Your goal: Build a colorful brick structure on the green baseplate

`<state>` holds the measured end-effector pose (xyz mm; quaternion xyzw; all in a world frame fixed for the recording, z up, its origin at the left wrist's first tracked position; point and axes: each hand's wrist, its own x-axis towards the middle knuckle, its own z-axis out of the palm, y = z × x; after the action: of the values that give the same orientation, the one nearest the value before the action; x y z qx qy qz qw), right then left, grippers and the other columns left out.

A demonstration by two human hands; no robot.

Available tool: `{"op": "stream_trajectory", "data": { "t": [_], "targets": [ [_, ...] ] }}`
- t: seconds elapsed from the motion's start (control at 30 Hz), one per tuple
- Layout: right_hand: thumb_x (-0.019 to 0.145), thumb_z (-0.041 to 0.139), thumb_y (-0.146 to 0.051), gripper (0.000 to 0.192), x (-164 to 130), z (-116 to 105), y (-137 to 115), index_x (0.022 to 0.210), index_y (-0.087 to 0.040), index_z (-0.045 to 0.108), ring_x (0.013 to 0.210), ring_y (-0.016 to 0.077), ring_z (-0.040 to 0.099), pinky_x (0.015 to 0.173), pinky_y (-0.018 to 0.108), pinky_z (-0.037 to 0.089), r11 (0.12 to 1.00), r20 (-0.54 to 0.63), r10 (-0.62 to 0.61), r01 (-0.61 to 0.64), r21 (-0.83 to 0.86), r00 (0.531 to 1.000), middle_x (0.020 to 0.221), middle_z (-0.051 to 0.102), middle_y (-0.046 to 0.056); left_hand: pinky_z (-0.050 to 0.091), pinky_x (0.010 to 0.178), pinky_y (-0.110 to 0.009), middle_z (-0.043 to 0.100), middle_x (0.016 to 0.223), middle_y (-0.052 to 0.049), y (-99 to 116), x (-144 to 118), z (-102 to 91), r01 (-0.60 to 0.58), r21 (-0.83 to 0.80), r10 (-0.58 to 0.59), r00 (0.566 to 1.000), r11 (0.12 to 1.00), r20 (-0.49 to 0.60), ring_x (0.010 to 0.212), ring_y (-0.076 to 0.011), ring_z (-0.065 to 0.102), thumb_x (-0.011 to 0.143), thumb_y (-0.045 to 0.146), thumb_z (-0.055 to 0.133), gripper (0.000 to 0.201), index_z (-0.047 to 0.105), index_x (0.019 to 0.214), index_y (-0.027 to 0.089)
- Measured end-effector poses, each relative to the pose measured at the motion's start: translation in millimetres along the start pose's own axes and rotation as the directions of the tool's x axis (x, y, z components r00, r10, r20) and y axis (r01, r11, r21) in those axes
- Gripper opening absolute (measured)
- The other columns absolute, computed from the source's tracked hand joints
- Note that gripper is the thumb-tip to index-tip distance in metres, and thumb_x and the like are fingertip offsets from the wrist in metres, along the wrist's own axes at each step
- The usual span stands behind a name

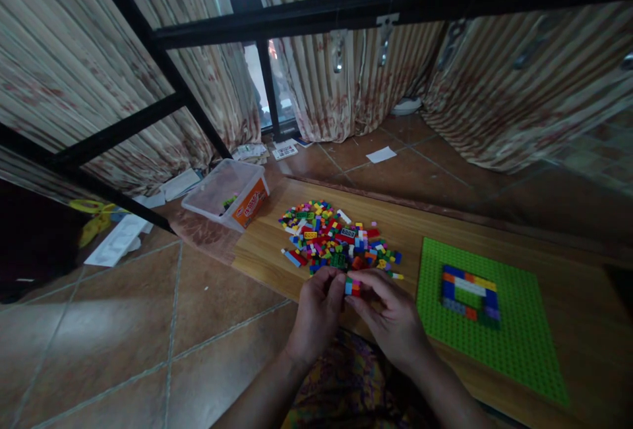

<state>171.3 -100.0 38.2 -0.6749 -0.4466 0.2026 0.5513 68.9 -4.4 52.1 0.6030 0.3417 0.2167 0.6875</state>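
Between the fingertips of both hands is a small cluster of toy building bricks, with blue, red and other colours showing. My left hand pinches it from the left, and my right hand grips it from the right. Just beyond the fingers spreads a pile of loose toy bricks in many colours. To the right lies a green baseplate bearing a rectangular ring of coloured bricks. How the bricks in my fingers join is partly hidden.
A clear plastic box with an orange label stands at the left end of the wooden table. Black metal bars cross above. Papers lie on the tiled floor, and striped curtains hang behind.
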Motion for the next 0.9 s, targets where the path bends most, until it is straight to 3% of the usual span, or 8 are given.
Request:
{"op": "stream_trajectory", "data": {
  "t": [0.2,0.33,0.4,0.5,0.6,0.7,0.8,0.9],
  "targets": [
    [0.082,0.068,-0.033,0.027,-1.7,-0.3,0.7,0.109,-0.028,0.067,0.092,0.0172,0.065,0.08,0.028,0.055,0.95,-0.012,0.168,-0.159,0.268,0.986,0.103,0.068,0.002,0.03,0.046,-0.018,0.043,0.057,0.006,5.7,2.8,-0.1,0.051,-0.001,-0.051,0.999,0.999,0.008,0.049,-0.006,0.037,0.086,0.044,0.055,0.03,0.055,0.076,0.015],
    [0.081,0.068,-0.037,0.034,-1.6,0.3,3.3,0.114,-0.027,0.067,0.09,0.0183,0.067,0.082,0.033,0.056,0.816,0.037,0.313,-0.289,0.501,0.949,0.101,0.071,0.003,0.036,0.045,-0.019,0.051,0.06,0.004,6.8,16.3,-3.2,0.039,-0.019,-0.04,0.997,0.999,-0.063,0.047,-0.0081,0.046,0.084,0.042,0.055,0.026,0.056,0.08,0.017],
    [0.08,0.069,-0.038,0.037,-1.5,1.6,6.5,0.116,-0.026,0.066,0.087,0.0184,0.068,0.082,0.034,0.056,0.753,0.042,0.365,-0.321,0.574,0.93,0.098,0.072,0.004,0.04,0.047,-0.02,0.057,0.065,0.002,4.7,28.1,-6.1,-0.001,0.062,0.006,0.996,0.998,-0.084,0.052,-0.0105,0.054,0.083,0.037,0.057,0.02,0.059,0.087,0.017],
    [0.076,0.073,-0.038,0.041,-0.7,3.4,12.0,0.115,-0.025,0.067,0.084,0.0184,0.068,0.079,0.035,0.057,0.719,-0.013,0.415,-0.32,0.617,0.91,0.096,0.072,0.004,0.047,0.059,-0.024,0.066,0.077,-0.003,-0.2,48.6,-9.0,-0.101,0.326,0.131,0.989,0.94,-0.07,0.063,-0.0135,0.061,0.082,0.026,0.056,0.015,0.064,0.091,0.017],
    [0.072,0.076,-0.039,0.042,0.3,3.0,16.4,0.111,-0.025,0.068,0.084,0.0187,0.067,0.074,0.033,0.058,0.743,-0.084,0.448,-0.318,0.589,0.89,0.098,0.072,0.004,0.049,0.071,-0.028,0.069,0.085,-0.005,-5.1,65.6,-8.6,-0.197,0.569,0.243,0.97,0.798,-0.005,0.073,-0.0158,0.063,0.081,0.017,0.054,0.015,0.067,0.089,0.018],
    [0.07,0.077,-0.037,0.042,0.5,1.1,20.5,0.109,-0.025,0.068,0.091,0.02,0.067,0.076,0.032,0.057,0.787,-0.134,0.443,-0.313,0.532,0.887,0.103,0.072,0.005,0.049,0.081,-0.031,0.07,0.093,-0.006,-7.3,73.8,-7.4,-0.261,0.667,0.307,0.95,0.698,0.05,0.086,-0.0188,0.064,0.08,0.013,0.052,0.02,0.068,0.093,0.018],
    [0.071,0.076,-0.037,0.039,-0.7,-0.1,24.7,0.107,-0.023,0.067,0.092,0.0202,0.066,0.08,0.034,0.056,0.834,-0.182,0.412,-0.289,0.47,0.893,0.102,0.072,0.006,0.048,0.087,-0.033,0.069,0.103,-0.009,-5.1,72.3,-8.0,-0.28,0.679,0.333,0.941,0.679,0.056,0.094,-0.0204,0.063,0.082,0.012,0.05,0.027,0.067,0.102,0.018],
    [0.076,0.071,-0.037,0.037,-3.0,1.0,27.9,0.109,-0.023,0.065,0.091,0.0198,0.067,0.082,0.034,0.055,0.891,-0.212,0.355,-0.262,0.371,0.91,0.101,0.071,0.006,0.049,0.084,-0.032,0.068,0.102,-0.009,-1.0,63.0,-8.8,-0.251,0.633,0.314,0.949,0.732,0.013,0.091,-0.0198,0.064,0.084,0.016,0.05,0.026,0.065,0.105,0.017]
  ]
}}
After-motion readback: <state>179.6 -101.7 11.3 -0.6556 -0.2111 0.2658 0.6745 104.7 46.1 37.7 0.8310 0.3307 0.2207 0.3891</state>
